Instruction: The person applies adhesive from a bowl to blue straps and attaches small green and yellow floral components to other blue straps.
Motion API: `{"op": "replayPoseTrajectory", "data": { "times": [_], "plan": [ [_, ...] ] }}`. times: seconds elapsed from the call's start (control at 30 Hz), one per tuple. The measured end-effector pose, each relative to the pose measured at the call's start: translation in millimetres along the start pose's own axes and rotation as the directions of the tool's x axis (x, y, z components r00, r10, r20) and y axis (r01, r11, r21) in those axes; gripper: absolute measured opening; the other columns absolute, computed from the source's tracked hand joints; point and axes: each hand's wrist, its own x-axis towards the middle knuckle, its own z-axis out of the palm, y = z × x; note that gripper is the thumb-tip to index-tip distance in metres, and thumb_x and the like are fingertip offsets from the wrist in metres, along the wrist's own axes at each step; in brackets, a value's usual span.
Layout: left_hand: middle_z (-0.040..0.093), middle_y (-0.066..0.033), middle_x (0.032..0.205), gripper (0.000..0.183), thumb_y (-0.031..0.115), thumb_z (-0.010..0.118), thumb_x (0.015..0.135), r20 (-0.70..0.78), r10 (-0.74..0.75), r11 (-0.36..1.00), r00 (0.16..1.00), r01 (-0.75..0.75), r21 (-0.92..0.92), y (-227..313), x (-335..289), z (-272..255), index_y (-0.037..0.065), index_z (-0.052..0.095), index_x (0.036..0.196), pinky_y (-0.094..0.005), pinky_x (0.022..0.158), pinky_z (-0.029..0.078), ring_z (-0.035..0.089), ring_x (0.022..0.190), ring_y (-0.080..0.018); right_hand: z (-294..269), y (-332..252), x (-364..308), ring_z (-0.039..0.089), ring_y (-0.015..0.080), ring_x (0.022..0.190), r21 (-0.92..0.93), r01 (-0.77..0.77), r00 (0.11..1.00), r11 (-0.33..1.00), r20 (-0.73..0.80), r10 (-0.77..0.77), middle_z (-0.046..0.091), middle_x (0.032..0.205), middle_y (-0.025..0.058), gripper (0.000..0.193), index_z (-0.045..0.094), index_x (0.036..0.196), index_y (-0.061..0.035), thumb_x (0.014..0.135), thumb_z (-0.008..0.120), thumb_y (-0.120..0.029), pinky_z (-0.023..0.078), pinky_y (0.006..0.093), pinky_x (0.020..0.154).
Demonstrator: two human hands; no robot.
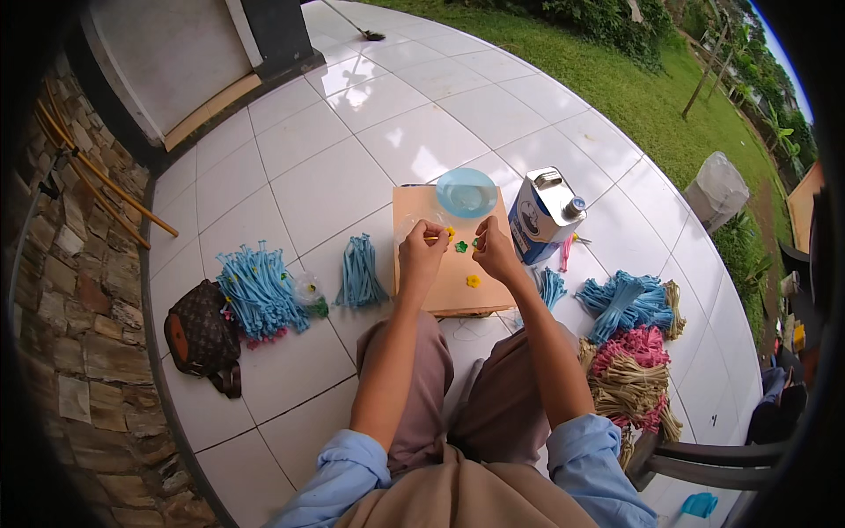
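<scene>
My left hand [423,245] pinches a small yellow flower-shaped piece [450,234] above a peach-coloured board [418,295]. Across from it, my right hand [495,253] is closed in a pinch, with a bit of green showing at the fingertips. Between the two hands a green flower-shaped piece [461,247] lies on the board. Another yellow flower [473,282] rests nearer to me. Any thread or wire between my fingers is too fine to make out. A round light-blue bowl [466,194] stands at the board's far edge.
A blue and white metal can [547,214] stands right of the board. Blue bundles [359,273] lie left, beside a larger blue pile [260,290] and a brown patterned bag [201,330]. More blue bundles [627,301] and beige and pink ones [629,383] lie right.
</scene>
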Motion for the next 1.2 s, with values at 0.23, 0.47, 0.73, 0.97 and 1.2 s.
{"op": "replayPoseTrajectory", "data": {
  "times": [0.23,0.47,0.73,0.97,1.2],
  "plan": [
    [0.064,-0.0116,0.088,0.013,0.007,0.063,0.083,0.082,0.004,0.971,0.997,0.016,-0.239,-9,2,3,-0.003,0.056,0.087,-0.0230,0.068,0.054,0.064,0.080,-0.0148,23,29,7,0.055,0.0322,0.072,-0.043,0.032,0.997,0.999,0.077,-0.028,0.053,0.077,0.0180,0.033,0.037,0.093,0.0002,0.066,0.052,0.013,0.044,0.0378,0.062],
    [0.066,-0.0118,0.092,0.027,0.004,0.070,0.075,0.129,0.111,0.989,0.985,-0.096,-0.114,-1,-4,-3,-0.001,0.062,0.100,-0.0244,0.074,0.052,0.064,0.084,-0.0148,-7,-8,4,0.061,0.0200,0.074,0.474,-0.177,0.984,0.863,0.085,0.155,0.057,0.086,0.0147,0.019,0.043,0.099,-0.0014,0.084,0.054,-0.004,0.049,0.0278,0.064],
    [0.068,-0.0091,0.087,0.024,0.006,0.073,0.072,0.207,0.072,0.995,0.976,-0.086,0.058,8,-8,2,-0.001,0.065,0.093,-0.0262,0.072,0.052,0.066,0.080,-0.0159,-27,-18,-6,0.060,0.0140,0.081,0.558,-0.238,0.963,0.795,0.242,0.119,0.058,0.090,0.0088,0.026,0.046,0.107,-0.0021,0.086,0.060,-0.010,0.047,0.0237,0.070],
    [0.068,-0.0097,0.083,0.021,0.008,0.070,0.075,0.271,0.073,0.990,0.960,-0.037,-0.136,-10,0,-1,-0.002,0.065,0.093,-0.0254,0.070,0.052,0.066,0.077,-0.0159,-35,-14,-4,0.062,0.0142,0.076,0.557,-0.180,0.961,0.811,0.276,0.024,0.063,0.083,0.0090,0.035,0.050,0.105,-0.0023,0.074,0.068,-0.003,0.046,0.0236,0.063],
    [0.066,-0.0158,0.087,0.012,0.009,0.064,0.077,0.335,0.199,0.696,0.921,-0.374,0.613,-7,-5,16,0.001,0.069,0.084,-0.0324,0.063,0.051,0.066,0.075,-0.0241,-20,2,-9,0.066,0.0246,0.072,-0.100,-0.081,0.981,0.992,0.170,0.097,0.065,0.078,0.0164,0.027,0.055,0.091,0.0001,0.068,0.068,0.001,0.049,0.0334,0.061]
  ]
}}
